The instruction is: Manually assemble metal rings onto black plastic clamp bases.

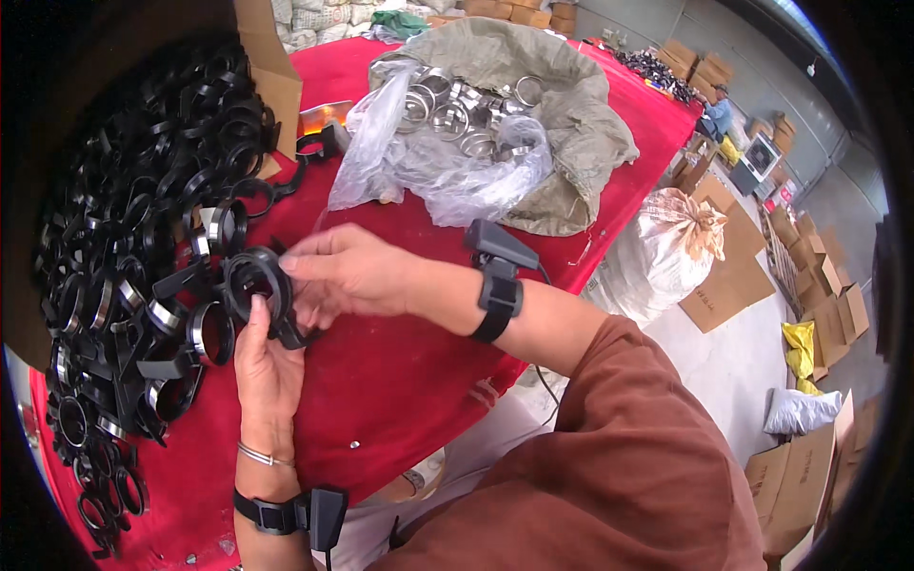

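Note:
Both my hands hold one black plastic ring part (231,285) with a short arm at its lower side, just above the red cloth. My left hand (271,371) grips it from below, with the thumb at the ring's opening. My right hand (352,271) pinches its right side; some of those fingers are blurred and partly hidden. Close to the left lies a big heap of similar black ring parts (181,181), several with shiny metal bands inside. Beyond my right hand, loose metal rings (452,119) lie in a clear plastic bag (476,195) on an opened grey-green sack (581,143).
A red cloth (381,390) covers the table. A cardboard box flap (271,81) rises behind the heap. Right of the table stand a full white sack (657,257) and flattened cardboard (728,285). Another person (719,114) is at the table's far end, near more black parts (657,74).

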The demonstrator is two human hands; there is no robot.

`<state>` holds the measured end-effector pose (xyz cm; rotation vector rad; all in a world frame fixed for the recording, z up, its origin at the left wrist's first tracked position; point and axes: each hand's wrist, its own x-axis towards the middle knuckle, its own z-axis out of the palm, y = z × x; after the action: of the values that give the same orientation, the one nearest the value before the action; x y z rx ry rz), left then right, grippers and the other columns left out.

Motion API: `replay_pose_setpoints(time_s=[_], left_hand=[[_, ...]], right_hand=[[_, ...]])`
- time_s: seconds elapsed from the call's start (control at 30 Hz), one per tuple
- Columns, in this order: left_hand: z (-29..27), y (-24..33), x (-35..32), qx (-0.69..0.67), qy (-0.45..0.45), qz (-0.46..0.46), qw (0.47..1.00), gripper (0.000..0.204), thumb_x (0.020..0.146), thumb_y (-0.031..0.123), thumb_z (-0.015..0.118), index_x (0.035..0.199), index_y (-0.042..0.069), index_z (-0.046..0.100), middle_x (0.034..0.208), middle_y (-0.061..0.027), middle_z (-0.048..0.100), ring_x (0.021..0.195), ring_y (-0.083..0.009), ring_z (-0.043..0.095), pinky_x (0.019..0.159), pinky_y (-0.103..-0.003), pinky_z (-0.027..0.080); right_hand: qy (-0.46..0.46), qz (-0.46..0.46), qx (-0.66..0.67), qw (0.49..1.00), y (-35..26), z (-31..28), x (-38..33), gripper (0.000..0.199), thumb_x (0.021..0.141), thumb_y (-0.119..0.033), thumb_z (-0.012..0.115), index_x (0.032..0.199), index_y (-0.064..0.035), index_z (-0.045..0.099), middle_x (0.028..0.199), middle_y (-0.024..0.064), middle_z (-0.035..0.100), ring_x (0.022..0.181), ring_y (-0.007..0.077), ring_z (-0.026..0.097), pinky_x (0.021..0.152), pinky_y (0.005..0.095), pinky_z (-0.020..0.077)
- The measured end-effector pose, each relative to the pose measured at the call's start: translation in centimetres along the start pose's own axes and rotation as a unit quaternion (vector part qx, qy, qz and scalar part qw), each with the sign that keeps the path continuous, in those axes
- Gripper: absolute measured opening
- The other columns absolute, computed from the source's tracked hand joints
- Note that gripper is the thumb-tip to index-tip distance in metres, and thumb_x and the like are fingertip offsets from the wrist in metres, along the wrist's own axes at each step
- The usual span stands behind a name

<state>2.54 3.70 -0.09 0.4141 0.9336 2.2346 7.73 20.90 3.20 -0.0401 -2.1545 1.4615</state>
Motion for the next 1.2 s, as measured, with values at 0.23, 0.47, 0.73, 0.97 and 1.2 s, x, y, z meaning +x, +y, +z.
replay_pose_setpoints(time_s=[0.23,0.47,0.73,0.97,1.2], left_hand=[[-1.7,-0.4,0.4,0.097,-0.049,0.006,0.994,0.034,0.091,0.028,0.055,0.110,0.000,0.053,0.079,-0.0104,0.061,0.059,-0.0145,0.057,0.061,-0.027,0.050],[-1.5,0.3,-0.5,0.105,-0.050,0.028,0.993,0.034,0.075,0.003,0.068,0.106,-0.001,0.055,0.079,-0.0106,0.060,0.059,-0.0128,0.053,0.059,-0.025,0.044],[-1.1,0.3,0.5,0.049,0.007,0.017,0.999,0.020,0.080,0.003,0.063,0.099,-0.002,0.058,0.086,-0.0108,0.064,0.057,-0.0123,0.056,0.060,-0.026,0.047],[-3.0,0.9,0.7,0.010,-0.004,0.015,1.000,0.005,0.079,0.002,0.058,0.083,-0.001,0.059,0.074,-0.0074,0.060,0.054,-0.0130,0.055,0.065,-0.032,0.049],[-2.2,1.1,0.7,-0.016,-0.035,0.007,0.999,0.007,0.078,0.005,0.057,0.083,-0.001,0.058,0.075,-0.0073,0.059,0.052,-0.0122,0.052,0.073,-0.034,0.048]], right_hand=[[0.066,0.077,-0.628,0.772,9.3,-18.1,4.9,0.020,0.079,-0.016,0.053,0.086,-0.0037,0.066,0.084,0.0202,0.062,0.079,0.0383,0.060,0.071,0.0441,0.0492],[0.158,-0.049,-0.552,0.818,7.6,-15.1,2.8,0.017,0.080,-0.018,0.059,0.086,-0.0029,0.066,0.081,0.0181,0.062,0.075,0.0348,0.061,0.068,0.0421,0.0481],[-0.092,-0.130,-0.223,0.962,-0.2,0.0,-5.1,0.011,0.073,-0.009,0.072,0.079,-0.0022,0.066,0.075,0.0105,0.062,0.067,0.0218,0.062,0.058,0.0290,0.0474],[0.052,0.076,-0.024,0.995,-0.4,-1.3,-4.2,0.019,0.084,-0.019,0.063,0.084,-0.0003,0.066,0.067,0.0004,0.059,0.058,0.0103,0.054,0.053,0.0246,0.0447],[0.235,-0.146,-0.546,0.790,5.6,-5.5,-2.7,0.037,0.086,-0.027,0.060,0.108,0.0031,0.057,0.078,0.0090,0.060,0.065,0.0154,0.059,0.052,0.0292,0.0496]])
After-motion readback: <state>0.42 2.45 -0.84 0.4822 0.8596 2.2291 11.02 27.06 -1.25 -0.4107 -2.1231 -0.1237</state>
